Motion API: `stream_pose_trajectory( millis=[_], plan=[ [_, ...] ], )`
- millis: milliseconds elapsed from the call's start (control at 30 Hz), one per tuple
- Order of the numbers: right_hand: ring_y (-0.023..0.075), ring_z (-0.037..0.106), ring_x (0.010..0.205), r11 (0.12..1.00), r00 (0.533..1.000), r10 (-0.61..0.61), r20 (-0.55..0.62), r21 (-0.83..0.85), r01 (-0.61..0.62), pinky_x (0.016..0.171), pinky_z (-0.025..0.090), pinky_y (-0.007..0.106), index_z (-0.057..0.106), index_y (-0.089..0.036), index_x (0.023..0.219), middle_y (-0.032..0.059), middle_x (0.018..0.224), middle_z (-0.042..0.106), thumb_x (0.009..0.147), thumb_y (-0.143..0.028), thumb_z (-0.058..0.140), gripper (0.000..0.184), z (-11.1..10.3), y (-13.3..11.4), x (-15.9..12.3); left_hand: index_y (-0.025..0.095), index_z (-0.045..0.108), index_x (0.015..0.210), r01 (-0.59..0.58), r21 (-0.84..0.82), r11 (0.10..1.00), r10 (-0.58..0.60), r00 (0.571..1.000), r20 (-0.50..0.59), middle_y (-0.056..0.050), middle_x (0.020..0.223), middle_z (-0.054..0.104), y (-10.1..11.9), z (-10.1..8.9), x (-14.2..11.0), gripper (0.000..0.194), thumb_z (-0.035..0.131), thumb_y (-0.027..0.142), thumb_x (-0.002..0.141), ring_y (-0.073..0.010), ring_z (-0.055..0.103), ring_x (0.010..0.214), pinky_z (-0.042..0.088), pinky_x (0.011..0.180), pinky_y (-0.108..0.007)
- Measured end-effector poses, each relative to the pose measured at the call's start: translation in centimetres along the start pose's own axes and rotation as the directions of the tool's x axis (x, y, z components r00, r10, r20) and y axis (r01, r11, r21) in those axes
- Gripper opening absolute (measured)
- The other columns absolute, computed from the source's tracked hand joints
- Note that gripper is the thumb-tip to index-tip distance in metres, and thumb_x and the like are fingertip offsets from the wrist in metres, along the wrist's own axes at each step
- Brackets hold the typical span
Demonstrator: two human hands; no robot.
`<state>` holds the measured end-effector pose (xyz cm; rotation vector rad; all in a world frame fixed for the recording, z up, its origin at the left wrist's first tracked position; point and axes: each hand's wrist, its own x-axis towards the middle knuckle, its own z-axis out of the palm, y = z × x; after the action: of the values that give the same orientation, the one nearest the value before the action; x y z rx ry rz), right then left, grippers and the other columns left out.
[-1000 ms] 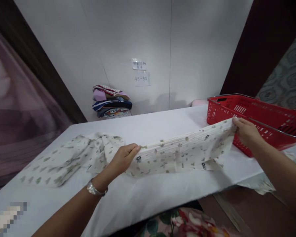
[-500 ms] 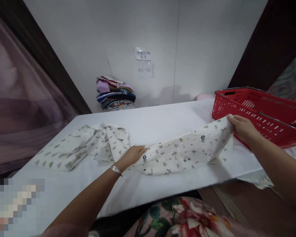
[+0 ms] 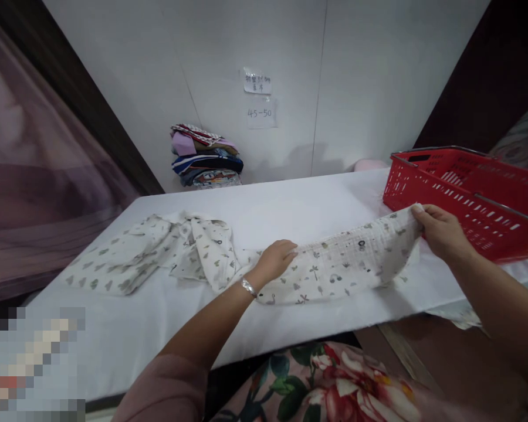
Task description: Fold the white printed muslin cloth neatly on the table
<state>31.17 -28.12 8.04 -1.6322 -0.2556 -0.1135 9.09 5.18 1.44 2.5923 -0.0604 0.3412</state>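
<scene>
A long white muslin cloth, printed with small grey and brown motifs, stretches across the table between my hands. At its far right end my right hand pinches the upper corner and holds it raised off the table. My left hand, with a silver bracelet at the wrist, lies over the cloth near its middle. Its fingers are stretched out along the upper edge. To the left the cloth runs into a bunched part and a flatter part with larger leaf-like prints; whether it is all one piece I cannot tell.
The white-covered table stands against a pale wall. A red plastic basket with metal handles sits at the right. Behind the table is a stack of folded fabrics, below a paper sign. A sheer curtain hangs at left.
My left hand has slid to the right along the cloth's upper edge, its fingers now stretched out. My right hand keeps hold of the corner. The camera view has shifted slightly.
</scene>
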Motion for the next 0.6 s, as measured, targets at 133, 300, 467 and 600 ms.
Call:
stream_pose_trajectory(
  millis=[133, 300, 467, 600],
  plan=[
    [0.0094, 0.045, 0.056, 1.000, 1.000, -0.010, 0.027, 0.005, 0.010, 0.055, 0.034, 0.025, 0.063, -0.018, 0.071, -0.0028, 0.061, 0.056, 0.062, -0.050, 0.077, 0.036, -0.5, -0.2, -0.3, 0.019, 0.061, 0.104, 0.022, -0.059, 0.998, -0.022, 1.000, -0.012, -0.006, 0.110, 0.063, 1.3, 1.7, 2.1, 0.022, 0.048, 0.031, 0.090, -0.0205, 0.057, 0.103, 0.045, 0.089, -0.034],
    [0.0096, 0.045, 0.056, 1.000, 0.999, -0.004, 0.036, -0.018, 0.005, 0.054, 0.035, 0.024, 0.063, -0.018, 0.072, -0.0040, 0.060, 0.056, 0.059, -0.055, 0.077, 0.042, -1.1, 0.0, -0.6, 0.020, 0.059, 0.093, 0.140, -0.102, 0.985, -0.140, 0.990, 0.013, -0.004, 0.102, 0.062, 1.7, 2.6, 2.7, 0.013, 0.052, 0.028, 0.086, -0.0191, 0.058, 0.095, 0.046, 0.082, -0.031],
    [0.0090, 0.044, 0.055, 1.000, 0.999, 0.012, 0.046, -0.003, -0.011, 0.053, 0.034, 0.023, 0.062, -0.019, 0.071, -0.0050, 0.059, 0.055, 0.057, -0.058, 0.077, 0.044, -0.9, 0.2, -0.5, 0.022, 0.057, 0.096, 0.213, -0.067, 0.975, -0.212, 0.977, 0.030, -0.001, 0.097, 0.063, 1.9, 2.6, 2.3, 0.015, 0.053, 0.030, 0.084, -0.0177, 0.058, 0.086, 0.044, 0.076, -0.029],
    [0.0089, 0.045, 0.056, 1.000, 0.999, 0.008, 0.046, -0.007, -0.008, 0.053, 0.034, 0.023, 0.062, -0.018, 0.070, -0.0047, 0.060, 0.056, 0.056, -0.058, 0.077, 0.045, -0.6, 0.2, -0.5, 0.022, 0.058, 0.091, 0.197, -0.033, 0.980, -0.197, 0.980, 0.021, -0.001, 0.096, 0.061, 2.3, 2.4, 2.4, 0.012, 0.054, 0.030, 0.084, -0.0166, 0.056, 0.083, 0.041, 0.074, -0.028]
  ],
)
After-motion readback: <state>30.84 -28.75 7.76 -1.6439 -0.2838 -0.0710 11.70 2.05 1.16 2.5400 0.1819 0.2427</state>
